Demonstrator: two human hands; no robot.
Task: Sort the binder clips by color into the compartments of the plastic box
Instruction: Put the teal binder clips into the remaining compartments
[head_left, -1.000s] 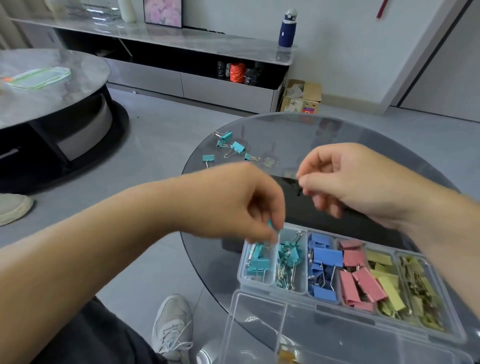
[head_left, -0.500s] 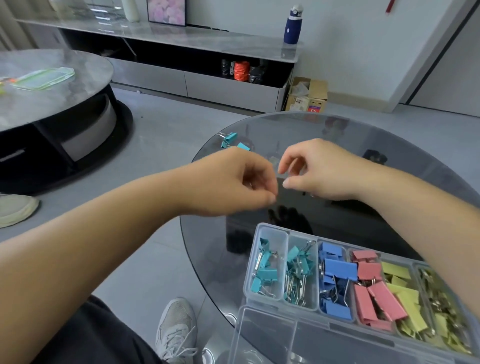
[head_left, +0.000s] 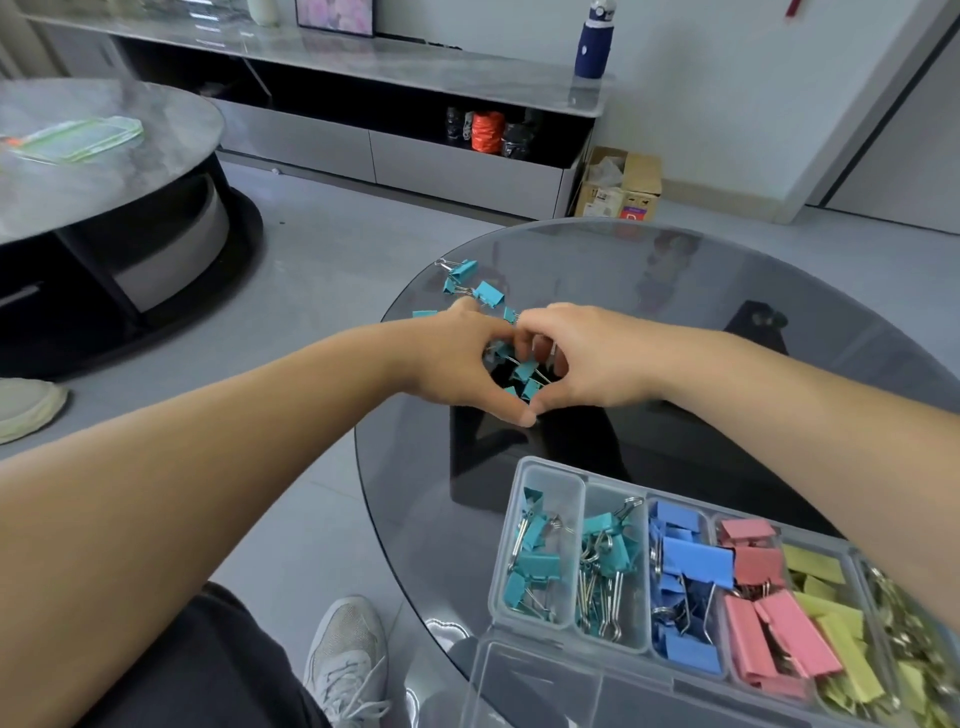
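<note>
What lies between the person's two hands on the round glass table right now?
In the head view, a few small teal binder clips lie between the left hand and right hand.

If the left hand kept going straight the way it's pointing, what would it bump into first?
Probably the teal clips cupped between the left hand and right hand, then the right hand's fingers; depth is unclear from one view.

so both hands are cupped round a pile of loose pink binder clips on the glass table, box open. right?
No: the loose binder clips are teal, not pink. Head view shows left hand and right hand cupped round them on the glass table, plastic box open.
</note>
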